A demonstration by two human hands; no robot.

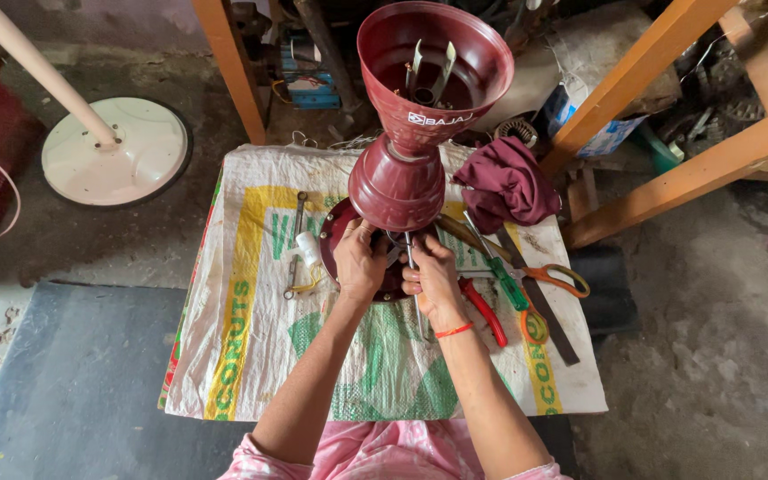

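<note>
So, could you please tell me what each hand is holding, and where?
The left hand grips the base of the maroon fan cup; the right hand holds a thin metal tool near its top.

Soft, even daylight, sharp throughout.
Shadows were faint under the woven sack (242, 356); the maroon cup (433, 71) showed mild sheen, and wide-angle distortion bent the edges.

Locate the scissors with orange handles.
In the head view, the scissors lie on the sack to the right of the right hand, below the maroon cloth and beside the red-handled pliers.
</note>
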